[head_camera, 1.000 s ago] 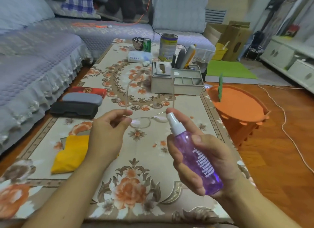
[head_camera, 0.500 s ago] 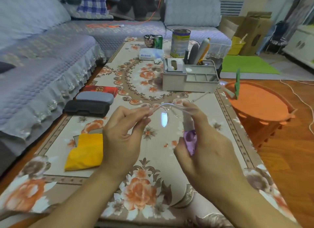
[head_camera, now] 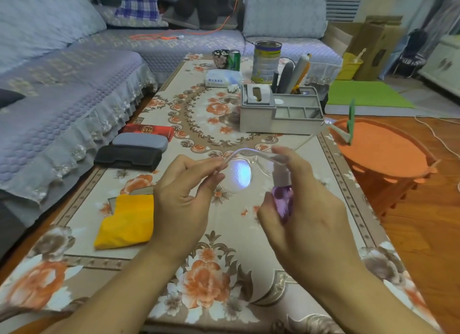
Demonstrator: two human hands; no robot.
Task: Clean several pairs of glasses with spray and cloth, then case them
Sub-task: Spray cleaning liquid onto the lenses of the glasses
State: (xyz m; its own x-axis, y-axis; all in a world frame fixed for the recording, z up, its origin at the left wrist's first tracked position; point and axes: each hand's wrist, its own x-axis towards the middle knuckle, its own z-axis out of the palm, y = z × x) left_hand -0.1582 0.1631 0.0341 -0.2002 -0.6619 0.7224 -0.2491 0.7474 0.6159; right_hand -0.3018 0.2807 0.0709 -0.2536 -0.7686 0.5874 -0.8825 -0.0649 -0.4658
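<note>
Change: since a second ago both hands have closed together, the bottle turned so its nozzle faces the lens.
Right hand: fingers curled round the purple spray bottle, forefinger on its top.
Left hand: thumb and fingertips pinch the glasses by one edge.
Yellow cloth: on the table, left of the left fingers.

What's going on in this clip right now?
A person is cleaning glasses over a floral-covered table. The left hand pinches a clear-framed pair of glasses by the frame, while the right hand grips a purple spray bottle with a finger on its nozzle, aimed at a lens. A yellow cloth lies on the table, unused. Three cases, black, grey and red, sit closed along the table's left edge.
</note>
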